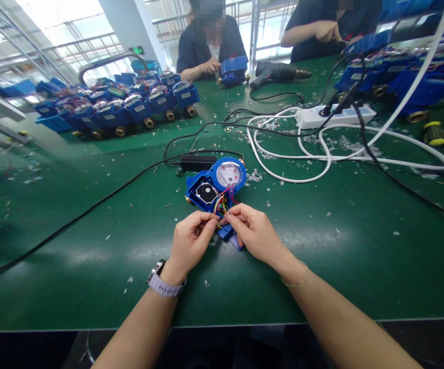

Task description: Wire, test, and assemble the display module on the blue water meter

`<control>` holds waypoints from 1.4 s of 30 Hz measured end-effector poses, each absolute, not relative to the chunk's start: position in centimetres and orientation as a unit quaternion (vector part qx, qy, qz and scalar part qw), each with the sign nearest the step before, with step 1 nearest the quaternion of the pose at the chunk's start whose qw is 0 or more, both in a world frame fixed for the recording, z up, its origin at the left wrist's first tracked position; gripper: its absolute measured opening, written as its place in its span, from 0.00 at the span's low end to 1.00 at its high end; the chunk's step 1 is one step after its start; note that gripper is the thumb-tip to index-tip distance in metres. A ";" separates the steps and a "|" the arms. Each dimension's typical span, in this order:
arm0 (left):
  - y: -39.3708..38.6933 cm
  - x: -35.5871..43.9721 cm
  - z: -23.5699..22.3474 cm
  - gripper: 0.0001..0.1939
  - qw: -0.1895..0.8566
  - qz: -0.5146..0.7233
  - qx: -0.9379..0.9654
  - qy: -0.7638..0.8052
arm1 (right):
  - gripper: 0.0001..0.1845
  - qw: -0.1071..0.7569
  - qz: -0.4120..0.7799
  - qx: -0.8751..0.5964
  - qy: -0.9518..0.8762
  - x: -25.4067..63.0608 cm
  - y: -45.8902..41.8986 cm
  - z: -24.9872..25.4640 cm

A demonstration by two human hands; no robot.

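A blue water meter (pixel 206 177) lies on the green table in front of me, with a round clear dial (pixel 229 174) and an opened square housing (pixel 205 192). Thin coloured wires (pixel 222 201) come out of it toward my fingers. My left hand (pixel 193 237), a watch on its wrist, pinches wires just in front of the housing. Fingertips of my right hand (pixel 253 228) are closed on the wires beside it, almost touching the left ones. Under the fingers sits a small blue plastic part (pixel 227 233). The wire ends are hidden by my fingers.
Rows of blue meters (pixel 125 105) stand at the back left, more (pixel 417 87) at the right. A black box (pixel 197 163) lies behind my meter. Cables run to a white power strip (pixel 335 117). A heat gun (pixel 279 73) lies near two people. White scraps litter the green table (pixel 91 287).
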State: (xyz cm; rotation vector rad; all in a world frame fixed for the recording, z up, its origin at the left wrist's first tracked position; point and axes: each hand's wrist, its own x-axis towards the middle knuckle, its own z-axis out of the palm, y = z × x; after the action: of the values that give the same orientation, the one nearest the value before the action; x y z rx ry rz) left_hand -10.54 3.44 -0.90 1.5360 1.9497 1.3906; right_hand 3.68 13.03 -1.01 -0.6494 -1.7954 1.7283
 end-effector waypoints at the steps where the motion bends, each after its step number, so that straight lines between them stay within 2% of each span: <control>1: 3.5 -10.5 -0.9 0.09 0.154 0.487 0.529 0.678 | 0.09 0.283 0.651 -0.241 -0.661 3.6 13.0 -1.1; 15: 3.6 -10.3 -1.0 0.12 0.224 0.516 0.479 0.674 | 0.09 0.308 0.657 -0.246 -0.642 3.3 13.0 -1.5; 19: 3.7 -10.2 -0.9 0.11 0.244 0.530 0.459 0.669 | 0.05 0.393 0.546 -0.262 -0.692 3.9 12.6 -1.0; 21: 3.8 -10.2 -0.8 0.10 0.253 0.537 0.452 0.665 | 0.02 0.447 0.457 -0.237 -0.731 4.3 12.4 -0.7; 23: 3.9 -10.3 -0.8 0.10 0.267 0.548 0.443 0.657 | 0.03 0.465 0.391 -0.194 -0.770 4.5 12.2 -0.7; 29: 4.1 -10.5 -1.1 0.12 0.337 0.585 0.391 0.626 | 0.04 0.397 0.306 -0.175 -0.848 4.3 12.1 -1.6; 34: 4.3 -10.3 -1.4 0.15 0.378 0.609 0.358 0.599 | 0.06 0.395 0.288 -0.183 -0.853 4.1 12.2 -1.8; 42: 4.2 -10.1 -1.2 0.15 0.355 0.606 0.362 0.613 | 0.06 0.390 0.297 -0.175 -0.854 4.3 12.1 -1.6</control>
State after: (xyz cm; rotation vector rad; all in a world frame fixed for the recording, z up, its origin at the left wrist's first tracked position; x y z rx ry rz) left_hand -10.08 4.18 -1.19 0.9344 1.5832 1.5664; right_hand 4.28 12.09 -1.61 -0.4438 -2.1703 0.7554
